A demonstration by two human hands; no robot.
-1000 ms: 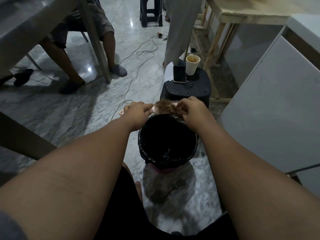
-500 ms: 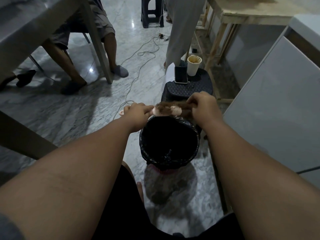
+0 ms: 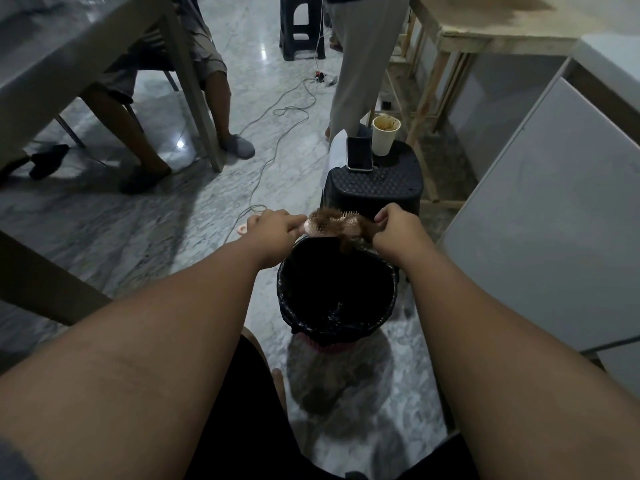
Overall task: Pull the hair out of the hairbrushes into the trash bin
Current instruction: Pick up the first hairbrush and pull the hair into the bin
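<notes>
Over the round trash bin lined with a black plastic bag (image 3: 388, 308), both arms are out and the work is mid-stride. The left hand (image 3: 273, 226) is closed around the handle end of a pale pink plastic hairbrush (image 3: 313, 226), holding it level just above the bin's far rim. The right hand (image 3: 398, 226) is pinched shut on a matted clump of brown hair (image 3: 346, 230) that drapes off the bristles, one tuft hanging down toward the bin's mouth.

Progress, as I judge it: partway on this brush. A few bare bristle tips show along the top edge, so some hair looks lifted, but most of the mat clings to the pad and nothing of this clump has dropped in. The bin's inside is too dark to tell whether hair lies there already. No other hairbrushes are in sight, so how many remain I cannot say. What's left here looks like peeling the mat free and letting it fall.
</notes>
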